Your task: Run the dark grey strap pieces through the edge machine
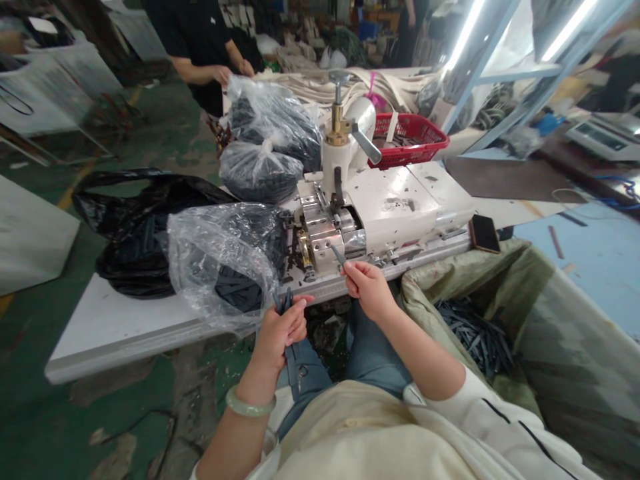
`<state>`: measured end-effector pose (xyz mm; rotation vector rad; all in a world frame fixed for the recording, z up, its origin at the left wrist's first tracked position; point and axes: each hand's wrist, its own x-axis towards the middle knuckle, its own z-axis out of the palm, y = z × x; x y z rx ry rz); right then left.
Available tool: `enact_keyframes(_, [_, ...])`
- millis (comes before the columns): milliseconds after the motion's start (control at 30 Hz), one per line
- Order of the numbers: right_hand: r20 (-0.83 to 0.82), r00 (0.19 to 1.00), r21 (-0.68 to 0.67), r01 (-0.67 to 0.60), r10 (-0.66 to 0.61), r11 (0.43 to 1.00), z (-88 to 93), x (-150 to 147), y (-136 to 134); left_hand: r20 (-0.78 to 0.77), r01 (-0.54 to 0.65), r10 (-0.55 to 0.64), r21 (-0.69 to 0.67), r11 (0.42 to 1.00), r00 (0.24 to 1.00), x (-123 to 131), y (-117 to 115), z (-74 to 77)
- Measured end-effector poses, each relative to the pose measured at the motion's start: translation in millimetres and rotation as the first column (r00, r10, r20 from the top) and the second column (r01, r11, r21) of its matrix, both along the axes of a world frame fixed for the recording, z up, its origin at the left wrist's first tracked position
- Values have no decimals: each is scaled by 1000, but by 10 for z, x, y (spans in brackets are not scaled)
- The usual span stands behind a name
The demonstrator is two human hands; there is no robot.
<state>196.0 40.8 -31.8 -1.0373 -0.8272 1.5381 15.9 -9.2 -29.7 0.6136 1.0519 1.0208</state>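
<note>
Several dark grey strips [293,363] are gripped in my left hand [281,333], just in front of the table edge, their ends sticking out above and below the fingers. My right hand [369,288] pinches one short dark strip [338,255] by its end. That strip's tip points up and left, at the metal front of a white machine [400,200] with a brass post on top; whether it touches the metal I cannot tell. Left of the machine, an opened clear plastic bag [200,257] holds more dark strips [240,290], close to my left hand.
A black plastic bag [135,260] and tied clear bags [260,170] sit on the left. Behind the machine is a red basket [413,143]. A phone [485,233] lies at the right edge, above a green sack [425,283] of strips. Another person [195,40] stands across the table.
</note>
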Motion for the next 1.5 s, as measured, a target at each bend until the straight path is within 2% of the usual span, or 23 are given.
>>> enact_keyframes(100, [-30,999,11,45,-44,999,93,15,270,-14,-4,4,2,1000,1000,-7,-6,2])
enact_keyframes(200, [-69,996,-20,56,-57,998,139,-9,415,-28,-22,22,-8,1000,999,-21,-10,10])
enact_keyframes(433, [-130,984,-81,114,-124,990,145,-78,540,-19,-46,46,-14,999,999,-45,10,8])
enact_keyframes(567, [-163,951,-55,258,-264,965,156,-21,548,1,-42,42,-8,999,999,-30,14,2])
enact_keyframes(667, [-243,863,14,459,-442,888,141,405,374,36,-31,31,-4,1000,999,-33,13,9])
enact_keyframes(767, [-417,666,41,693,-618,720,24,1150,-27,113,-8,9,-9,1000,994,-31,22,12])
enact_keyframes(800, [-452,629,4,711,-633,704,-39,1383,-192,149,2,0,-15,1000,989,-19,30,7])
enact_keyframes(867, [-449,614,-101,687,-649,720,-178,1675,-522,220,14,-7,-28,1000,976,35,55,-11])
enact_keyframes(900, [-415,635,-143,662,-652,736,-239,1699,-674,248,17,-8,-37,999,969,79,71,-23])
enact_keyframes(967, [-316,749,-214,542,-583,813,-321,1489,-923,283,13,3,-55,998,959,195,101,-45])
enact_keyframes(1000, [-260,833,-245,432,-488,868,-337,1283,-1015,284,4,13,-61,998,959,262,111,-53])
enact_keyframes(1033, [-214,921,-276,263,-325,925,-337,1037,-1084,274,-2,20,-65,998,962,328,115,-57])
enact_keyframes(1067, [-164,978,-292,74,-126,954,-321,780,-1131,251,-11,26,-62,998,968,390,112,-57])
enact_keyframes(1100, [-100,993,-273,-90,65,958,-294,533,-1157,218,-24,34,-49,999,975,444,101,-55])
enact_keyframes(1133, [15,979,-220,-194,202,956,-258,316,-1165,179,-36,41,-29,999,983,487,84,-52])
enact_keyframes(1167, [169,945,-146,-257,280,955,-218,139,-1157,136,-47,48,-6,999,990,518,62,-47])
enact_keyframes(1233, [482,832,21,-325,275,946,-142,-85,-1107,40,-60,58,39,997,997,541,8,-42])
enact_keyframes(1300, [655,727,124,-373,206,920,-93,-176,-1043,-37,-83,85,51,995,996,525,-47,-45])
enact_keyframes(1333, [681,705,147,-394,196,907,-81,-194,-1016,-59,-103,106,42,994,993,508,-72,-51])
enact_keyframes(1400, [644,731,152,-410,225,899,-79,-211,-990,-58,-154,154,-2,988,986,468,-116,-69])
enact_keyframes(1500, [377,856,54,-401,353,914,-103,-219,-1010,-3,-165,165,-70,984,986,416,-160,-96])
